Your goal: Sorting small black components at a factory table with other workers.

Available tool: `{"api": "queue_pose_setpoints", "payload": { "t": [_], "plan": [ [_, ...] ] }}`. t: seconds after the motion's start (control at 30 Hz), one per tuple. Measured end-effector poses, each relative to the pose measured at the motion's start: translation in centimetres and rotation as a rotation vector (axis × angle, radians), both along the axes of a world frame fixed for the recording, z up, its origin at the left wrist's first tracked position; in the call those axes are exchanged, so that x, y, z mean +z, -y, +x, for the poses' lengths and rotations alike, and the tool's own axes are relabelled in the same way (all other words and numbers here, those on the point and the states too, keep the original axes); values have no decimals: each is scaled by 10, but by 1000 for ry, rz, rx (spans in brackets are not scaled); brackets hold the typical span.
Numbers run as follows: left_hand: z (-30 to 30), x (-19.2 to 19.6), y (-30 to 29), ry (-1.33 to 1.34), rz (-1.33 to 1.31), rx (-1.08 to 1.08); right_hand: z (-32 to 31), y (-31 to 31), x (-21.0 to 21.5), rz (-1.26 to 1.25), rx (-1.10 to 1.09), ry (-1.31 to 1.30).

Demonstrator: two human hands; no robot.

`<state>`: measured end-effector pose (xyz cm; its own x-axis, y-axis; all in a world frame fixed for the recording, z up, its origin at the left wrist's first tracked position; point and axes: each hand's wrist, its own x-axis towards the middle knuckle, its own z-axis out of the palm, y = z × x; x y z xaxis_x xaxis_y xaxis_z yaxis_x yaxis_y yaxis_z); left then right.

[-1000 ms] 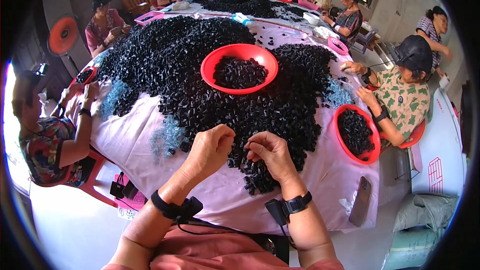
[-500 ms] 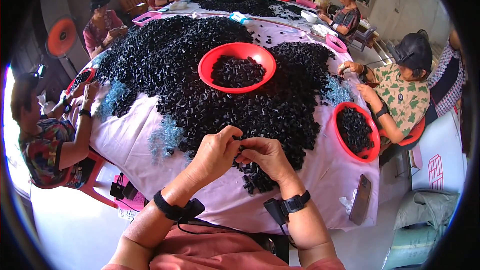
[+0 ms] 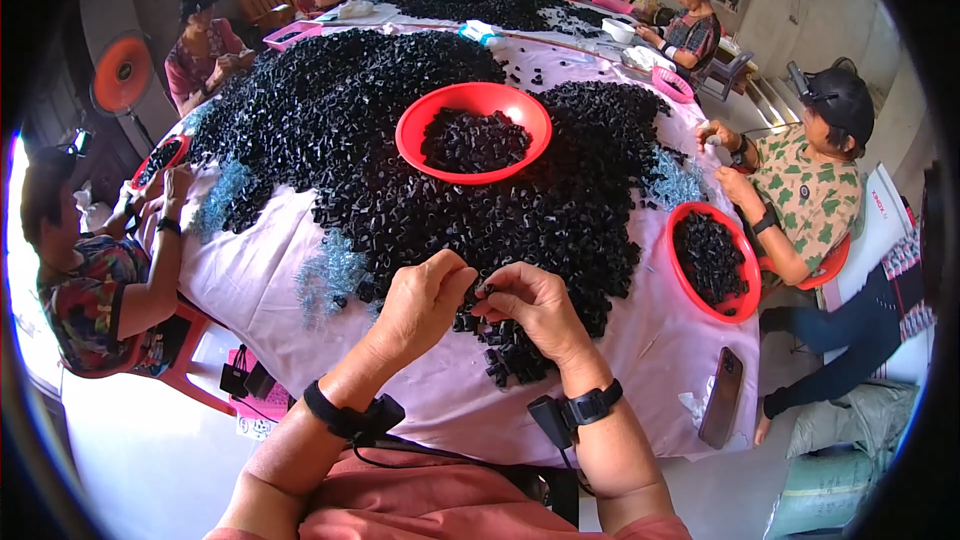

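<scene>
My left hand (image 3: 420, 302) is closed in a pinch over the near edge of a heap of small black plastic pieces (image 3: 490, 225). Whatever its fingertips may hold is hidden. Just to its right, my right hand (image 3: 535, 308) grips a small black plastic piece (image 3: 487, 290) between thumb and fingers. A narrow gap separates the two hands. Beyond them, a red basin (image 3: 475, 177) partly filled with the same black pieces rests on the heap. Both wrists wear black straps with small boxes.
Bluish clear plastic scraps (image 3: 330, 275) lie left of the heap on the pink cloth (image 3: 270, 310). A second red basin (image 3: 692, 213) and a phone (image 3: 722, 400) are at right. Co-workers sit around the table, one in a camouflage top (image 3: 810, 175). Someone's dark-trousered legs (image 3: 850, 325) show at far right.
My hands have drawn slightly apart, and the black piece stays with the right one. At far right, a person's legs have come into view, and the camouflage-clad co-worker's head has turned.
</scene>
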<state>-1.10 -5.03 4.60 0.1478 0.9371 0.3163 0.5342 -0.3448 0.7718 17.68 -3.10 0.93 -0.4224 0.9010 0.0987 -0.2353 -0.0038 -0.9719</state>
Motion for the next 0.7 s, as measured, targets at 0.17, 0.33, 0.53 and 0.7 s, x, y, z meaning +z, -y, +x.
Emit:
{"api": "queue_pose_setpoints", "payload": {
  "t": [0.17, 0.33, 0.53, 0.7],
  "plan": [
    [1, 2, -1, 3, 243, -97, 0, -1, -4, -42, 0, -38],
    [3, 0, 1, -16, 241, -95, 0, -3, -3, -25, -15, -54],
    [-4, -9, -2, -72, 150, -47, 0, -1, 2, -38, -35, -26],
    [6, -7, 0, -17, 97, -82, 0, -1, 0, -12, -30, -27]
  ]
}}
